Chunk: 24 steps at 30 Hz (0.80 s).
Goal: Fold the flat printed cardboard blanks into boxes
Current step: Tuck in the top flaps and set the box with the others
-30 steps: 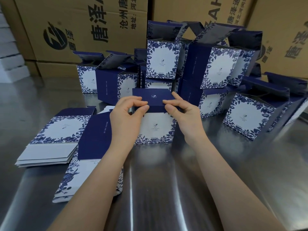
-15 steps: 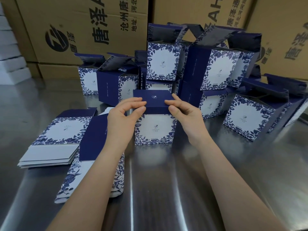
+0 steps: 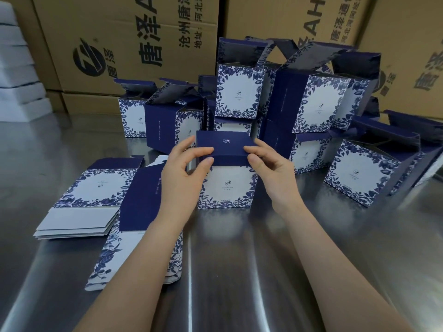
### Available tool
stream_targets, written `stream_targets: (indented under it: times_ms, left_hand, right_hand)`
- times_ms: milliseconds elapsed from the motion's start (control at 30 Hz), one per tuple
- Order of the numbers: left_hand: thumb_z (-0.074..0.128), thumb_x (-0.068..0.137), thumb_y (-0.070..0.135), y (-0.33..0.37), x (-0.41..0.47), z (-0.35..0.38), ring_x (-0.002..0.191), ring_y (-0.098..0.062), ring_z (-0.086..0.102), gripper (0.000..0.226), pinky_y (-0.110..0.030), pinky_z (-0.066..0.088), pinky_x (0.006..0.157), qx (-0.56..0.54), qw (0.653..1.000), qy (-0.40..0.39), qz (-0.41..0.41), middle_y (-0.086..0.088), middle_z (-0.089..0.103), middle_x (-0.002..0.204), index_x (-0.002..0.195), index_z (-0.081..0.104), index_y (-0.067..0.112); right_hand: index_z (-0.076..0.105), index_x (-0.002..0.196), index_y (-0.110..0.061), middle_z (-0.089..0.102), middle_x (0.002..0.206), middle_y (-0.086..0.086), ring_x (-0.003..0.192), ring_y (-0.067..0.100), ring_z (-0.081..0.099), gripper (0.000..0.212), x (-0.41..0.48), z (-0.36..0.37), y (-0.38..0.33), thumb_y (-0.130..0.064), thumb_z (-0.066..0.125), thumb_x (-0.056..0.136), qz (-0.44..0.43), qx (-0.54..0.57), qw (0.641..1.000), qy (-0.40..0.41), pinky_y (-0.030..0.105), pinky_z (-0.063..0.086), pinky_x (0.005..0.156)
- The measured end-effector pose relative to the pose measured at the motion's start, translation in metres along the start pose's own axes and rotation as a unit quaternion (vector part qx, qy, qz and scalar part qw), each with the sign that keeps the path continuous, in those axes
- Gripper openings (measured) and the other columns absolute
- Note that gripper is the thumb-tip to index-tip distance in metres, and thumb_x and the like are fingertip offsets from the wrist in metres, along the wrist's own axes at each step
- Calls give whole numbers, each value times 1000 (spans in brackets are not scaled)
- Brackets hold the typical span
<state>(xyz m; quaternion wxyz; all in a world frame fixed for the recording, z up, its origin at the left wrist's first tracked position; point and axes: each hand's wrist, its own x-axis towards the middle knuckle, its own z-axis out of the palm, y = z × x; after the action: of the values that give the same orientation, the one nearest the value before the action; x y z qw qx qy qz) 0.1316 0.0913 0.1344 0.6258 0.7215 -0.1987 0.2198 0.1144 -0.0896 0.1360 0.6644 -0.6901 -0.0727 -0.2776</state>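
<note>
Box [image 3: 225, 188] stands upright mid-table on the steel table [image 3: 239, 271], white floral face toward the viewer. Navy lid flap [image 3: 224, 143] lies across its top. Left hand [image 3: 183, 174] pinches the flap's near-left edge, thumb on the front, index finger on top. Right hand [image 3: 272, 170] pinches the near-right edge likewise. Flat blanks [image 3: 93, 190] lie in two stacks left of the box. Folded boxes [image 3: 239, 92], lids open, are piled far and right, with brown cartons [image 3: 134, 44] behind.
</note>
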Motion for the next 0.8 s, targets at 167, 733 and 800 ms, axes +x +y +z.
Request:
stream_targets:
  times_ms: [167, 733, 800]
  left_hand:
    - [66, 92, 20, -8, -4, 8, 121, -16, 54, 37, -42, 45, 103, 73, 997, -37, -4, 6, 52, 139, 118, 55, 44]
    - [66, 86, 1, 14, 8, -16, 109, -6, 61, 44, -17, 49, 91, 34, 980, 190, 58, 4, 66, 124, 117, 65, 32]
    - [65, 84, 0, 15, 20, -31, 96, 2, 60, 42, -15, 49, 87, 45, 968, 239, 60, 9, 66, 116, 116, 66, 27]
  right_hand:
    - [72, 94, -36, 59, 115, -3, 101, 3, 58, 28, -1, 4, 3, -8, 69, 89, -40, -47, 997, 51, 14, 45, 84]
    - [52, 129, -33, 62, 121, 1, 112, 19, 60, 34, -9, 11, 2, -22, 50, 97, -61, -61, 995, 53, 40, 48, 101]
    - [50, 129, -33, 65, 113, 2, 103, 24, 62, 35, -10, 10, 7, -15, 50, 99, -53, -80, 994, 48, 42, 49, 97]
